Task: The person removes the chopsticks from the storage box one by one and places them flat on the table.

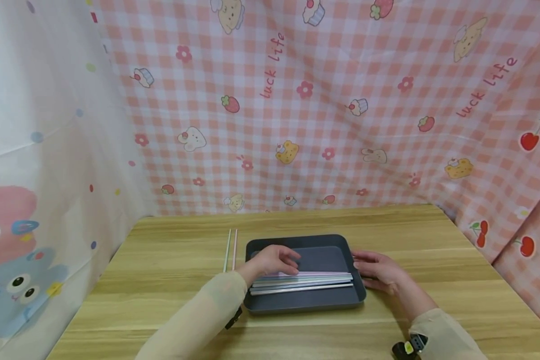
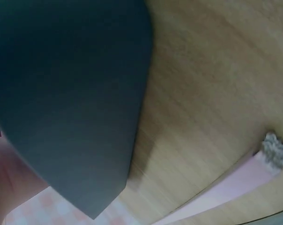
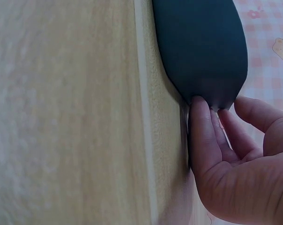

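Note:
A dark grey rectangular tray [image 1: 303, 308] sits on the wooden table. Several long thin sticks [image 1: 301, 284], pale lilac, bluish and whitish, lie lengthwise inside it. My left hand [image 1: 276, 259] reaches over the tray's left side with loosely bent fingers, fingertips close over the sticks; nothing shows in its grasp. At the tray's right end my right hand [image 1: 380, 272] touches the outer wall. The right wrist view shows its fairly straight fingers [image 3: 204, 131] low against the tray [image 3: 202, 51], with the thumb tip near the rim.
Left of the tray, a pale green stick [image 1: 227, 250] and a pink stick [image 1: 235, 250] lie side by side on the table [image 1: 175, 250]. The pink stick [image 2: 230, 187] has a rough, greyish end. A pink checked curtain [image 1: 297, 125] hangs behind the table.

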{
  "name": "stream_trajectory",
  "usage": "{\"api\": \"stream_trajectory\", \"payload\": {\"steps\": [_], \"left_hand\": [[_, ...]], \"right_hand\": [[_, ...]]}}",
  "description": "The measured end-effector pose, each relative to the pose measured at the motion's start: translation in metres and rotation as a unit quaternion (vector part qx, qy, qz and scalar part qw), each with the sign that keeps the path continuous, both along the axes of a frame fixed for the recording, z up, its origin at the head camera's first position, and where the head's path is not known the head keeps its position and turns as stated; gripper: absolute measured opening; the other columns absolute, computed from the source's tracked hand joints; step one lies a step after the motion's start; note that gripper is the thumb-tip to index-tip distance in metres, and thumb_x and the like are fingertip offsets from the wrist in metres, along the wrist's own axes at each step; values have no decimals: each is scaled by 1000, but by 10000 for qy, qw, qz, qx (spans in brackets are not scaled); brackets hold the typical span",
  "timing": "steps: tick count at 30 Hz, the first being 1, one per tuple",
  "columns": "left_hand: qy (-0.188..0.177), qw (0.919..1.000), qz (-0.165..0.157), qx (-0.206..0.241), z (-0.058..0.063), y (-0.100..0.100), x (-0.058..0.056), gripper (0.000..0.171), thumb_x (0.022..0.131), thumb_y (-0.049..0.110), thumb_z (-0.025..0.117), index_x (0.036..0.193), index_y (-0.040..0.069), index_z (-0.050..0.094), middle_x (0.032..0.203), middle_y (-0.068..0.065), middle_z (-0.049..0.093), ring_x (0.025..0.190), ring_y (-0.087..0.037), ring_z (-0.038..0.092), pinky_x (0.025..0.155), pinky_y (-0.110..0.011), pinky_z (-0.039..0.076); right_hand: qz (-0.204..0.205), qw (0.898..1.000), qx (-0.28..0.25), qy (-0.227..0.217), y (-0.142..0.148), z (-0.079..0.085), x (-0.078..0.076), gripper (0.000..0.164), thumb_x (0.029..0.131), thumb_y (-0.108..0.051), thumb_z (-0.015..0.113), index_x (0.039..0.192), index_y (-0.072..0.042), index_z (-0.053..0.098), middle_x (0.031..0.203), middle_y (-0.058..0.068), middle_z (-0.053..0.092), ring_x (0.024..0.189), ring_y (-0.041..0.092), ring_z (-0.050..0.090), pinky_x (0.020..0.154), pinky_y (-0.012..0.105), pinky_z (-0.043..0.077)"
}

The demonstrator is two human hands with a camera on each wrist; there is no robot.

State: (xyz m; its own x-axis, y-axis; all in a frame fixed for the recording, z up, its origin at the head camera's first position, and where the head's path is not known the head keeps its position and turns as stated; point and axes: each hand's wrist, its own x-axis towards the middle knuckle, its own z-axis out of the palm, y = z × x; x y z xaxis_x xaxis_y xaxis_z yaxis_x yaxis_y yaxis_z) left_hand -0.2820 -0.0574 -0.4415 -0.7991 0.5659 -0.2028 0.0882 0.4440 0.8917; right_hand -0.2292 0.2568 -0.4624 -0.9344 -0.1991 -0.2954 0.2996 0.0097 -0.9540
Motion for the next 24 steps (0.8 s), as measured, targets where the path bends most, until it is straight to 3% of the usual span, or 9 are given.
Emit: {"api": "stream_trajectory", "payload": {"steps": [10, 24], "left_hand": [[63, 9997, 222, 90, -5, 5, 1, 30, 83, -6, 75, 113, -6, 70, 92, -12, 73, 83, -17, 68, 76, -32, 57], [270, 9982, 496, -220, -7, 10, 3, 22, 80, -5, 78, 102, -1, 75, 81, -5, 72, 73, -13, 66, 70, -29, 56]], "right_hand": [[-2, 10000, -38, -19, 0, 0, -1, 60, 96, -10, 65, 147, 7, 37, 121, 6, 66, 99, 12, 64, 79, 33, 55], [-45, 9999, -122, -48, 1, -1, -1, 56, 96, -9, 64, 146, 5, 41, 118, 4, 67, 98, 12, 64, 78, 33, 55]]}}
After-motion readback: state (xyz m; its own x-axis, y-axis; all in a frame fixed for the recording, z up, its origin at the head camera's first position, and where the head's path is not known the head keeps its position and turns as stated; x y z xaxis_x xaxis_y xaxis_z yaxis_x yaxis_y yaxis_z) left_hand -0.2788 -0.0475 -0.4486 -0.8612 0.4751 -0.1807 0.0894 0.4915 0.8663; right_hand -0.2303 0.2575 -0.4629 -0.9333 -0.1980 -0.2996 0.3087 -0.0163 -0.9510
